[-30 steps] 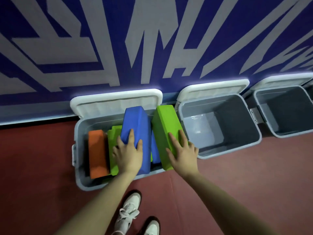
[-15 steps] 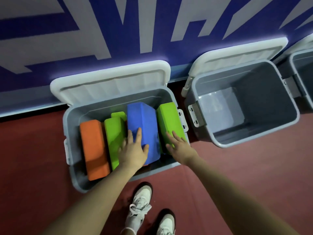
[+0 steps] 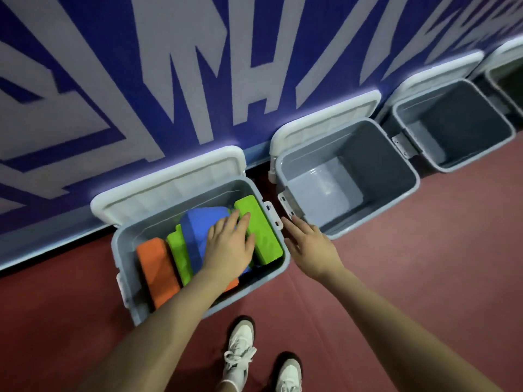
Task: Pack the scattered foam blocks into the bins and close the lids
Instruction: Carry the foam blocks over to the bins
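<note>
A grey bin (image 3: 124,250) stands on the red floor against the wall, its white lid (image 3: 169,182) tipped back. Inside stand an orange block (image 3: 158,273), a green block (image 3: 179,254), a blue block (image 3: 198,230) and a second green block (image 3: 264,239) at the right. My left hand (image 3: 229,247) lies flat with straight fingers across the blue block and the right green block. My right hand (image 3: 307,246) hovers outside the bin's right side, fingers straight, holding nothing, near the side latch (image 3: 273,215).
A second grey bin (image 3: 396,199) stands to the right, nothing in it, white lid (image 3: 325,120) leaning on the wall. A third bin (image 3: 509,131) sits further right. My white shoes (image 3: 240,349) are on the red floor below. The blue and white wall is behind.
My right hand has come off the right green block and moved out past the bin's right side. My left hand slid right over the blue and green blocks, which sit lower.
</note>
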A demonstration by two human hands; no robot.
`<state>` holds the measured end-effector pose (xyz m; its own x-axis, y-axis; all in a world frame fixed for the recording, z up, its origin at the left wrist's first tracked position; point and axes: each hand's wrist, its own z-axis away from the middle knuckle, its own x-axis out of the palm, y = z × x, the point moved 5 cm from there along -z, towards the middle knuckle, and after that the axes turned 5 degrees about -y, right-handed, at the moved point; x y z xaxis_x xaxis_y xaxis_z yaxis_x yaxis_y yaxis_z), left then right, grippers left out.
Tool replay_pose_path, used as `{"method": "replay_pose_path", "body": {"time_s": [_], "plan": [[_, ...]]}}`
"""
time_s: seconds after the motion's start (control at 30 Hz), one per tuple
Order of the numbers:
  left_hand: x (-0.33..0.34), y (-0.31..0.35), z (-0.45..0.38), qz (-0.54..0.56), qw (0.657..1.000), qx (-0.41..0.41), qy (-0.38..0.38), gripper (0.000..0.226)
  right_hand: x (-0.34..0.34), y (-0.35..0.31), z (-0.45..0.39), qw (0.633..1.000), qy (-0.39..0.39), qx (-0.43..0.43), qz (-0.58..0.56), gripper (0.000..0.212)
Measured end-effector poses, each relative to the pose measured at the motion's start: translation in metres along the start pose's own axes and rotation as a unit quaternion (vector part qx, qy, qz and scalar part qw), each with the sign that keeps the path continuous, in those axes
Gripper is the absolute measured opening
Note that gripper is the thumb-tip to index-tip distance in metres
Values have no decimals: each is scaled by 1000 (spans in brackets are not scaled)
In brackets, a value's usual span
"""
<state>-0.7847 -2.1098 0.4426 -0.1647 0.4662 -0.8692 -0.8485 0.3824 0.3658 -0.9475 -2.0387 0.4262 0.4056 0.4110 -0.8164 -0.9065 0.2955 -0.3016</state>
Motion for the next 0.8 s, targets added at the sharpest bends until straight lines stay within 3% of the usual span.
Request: {"method": "replay_pose_path", "body": {"time_s": [0.1,0.2,0.4,0.5,0.6,0.8], "plan": [[-37,51,12,-12,999,41,-30,51,-49,12,46,999,43,23,-9,51],[-72,106,26,-9,994,108,6,51,-89,32,97,993,89,68,-20,51],[-96,227,76,-15,972,234,-19,63,-115,83,222,967,170,169,-84,51],[-83,290,118,-38,951,302,-51,76,-106,109,301,948,199,223,-105,50],[-55,355,172,-71,925,364,-87,63,-88,138,391,924,224,283,-127,50],[13,487,319,-109,842,510,-137,64,-34,188,597,848,280,418,-169,50]]}}
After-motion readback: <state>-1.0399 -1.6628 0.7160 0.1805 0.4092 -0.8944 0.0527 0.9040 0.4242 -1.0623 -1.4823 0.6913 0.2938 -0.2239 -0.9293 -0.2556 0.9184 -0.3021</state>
